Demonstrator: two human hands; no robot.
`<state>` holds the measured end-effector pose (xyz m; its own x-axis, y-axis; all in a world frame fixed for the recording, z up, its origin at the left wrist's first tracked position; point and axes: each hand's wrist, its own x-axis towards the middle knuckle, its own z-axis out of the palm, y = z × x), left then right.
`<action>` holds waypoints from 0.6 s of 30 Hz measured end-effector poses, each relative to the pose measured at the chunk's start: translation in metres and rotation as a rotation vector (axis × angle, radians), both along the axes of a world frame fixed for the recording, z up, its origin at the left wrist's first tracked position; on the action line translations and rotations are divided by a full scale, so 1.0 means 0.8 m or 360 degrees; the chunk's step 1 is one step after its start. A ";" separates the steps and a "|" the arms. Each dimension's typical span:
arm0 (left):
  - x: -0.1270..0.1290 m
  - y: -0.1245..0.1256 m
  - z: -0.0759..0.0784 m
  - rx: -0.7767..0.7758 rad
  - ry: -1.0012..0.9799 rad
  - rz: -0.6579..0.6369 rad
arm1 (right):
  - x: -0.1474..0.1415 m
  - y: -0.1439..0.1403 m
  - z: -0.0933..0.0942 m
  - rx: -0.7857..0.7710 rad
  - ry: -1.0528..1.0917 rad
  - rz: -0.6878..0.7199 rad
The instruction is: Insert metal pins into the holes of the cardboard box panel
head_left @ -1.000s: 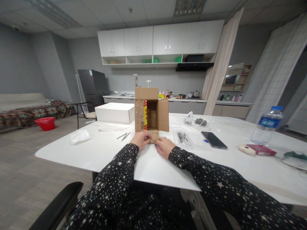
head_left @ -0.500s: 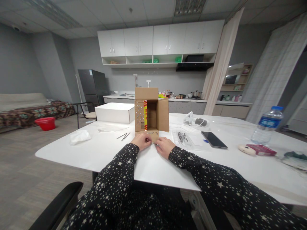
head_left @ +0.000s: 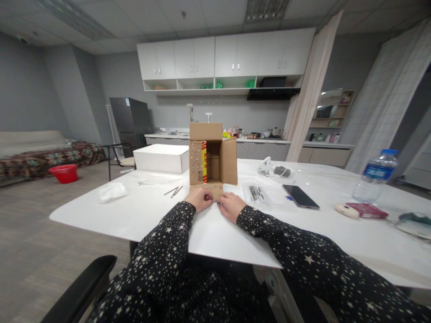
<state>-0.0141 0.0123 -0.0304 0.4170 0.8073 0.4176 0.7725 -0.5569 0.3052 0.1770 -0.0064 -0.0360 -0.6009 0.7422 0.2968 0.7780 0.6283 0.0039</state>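
A brown cardboard box [head_left: 230, 159] stands open in front of me, its lower flap lying toward me with small shiny studs on it. More studs dot its left flap. At that lower flap, my left hand [head_left: 199, 198] and my right hand [head_left: 232, 206] come close together with curled fingers. Between them runs a thin metal rod [head_left: 215, 201], pinched at both ends; its exact kind is too small to make out. Left of my hands, a few slim metal rods [head_left: 175, 192] lie on the white table [head_left: 151, 215].
Behind on the left sits a white box [head_left: 161, 158], with a crumpled white tissue [head_left: 112, 193] nearer. To the right lie a clear plastic case [head_left: 259, 196], a phone [head_left: 300, 196], a dark red box [head_left: 370, 210] and a water bottle [head_left: 373, 177].
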 end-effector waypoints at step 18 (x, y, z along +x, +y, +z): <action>-0.004 -0.003 0.004 0.0151 0.0009 0.0779 | -0.001 -0.002 0.002 -0.0005 -0.0001 -0.0006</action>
<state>-0.0175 0.0101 -0.0268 0.0011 0.8676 0.4973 0.9517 -0.1536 0.2658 0.1765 -0.0081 -0.0344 -0.5982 0.7454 0.2941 0.7804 0.6253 0.0025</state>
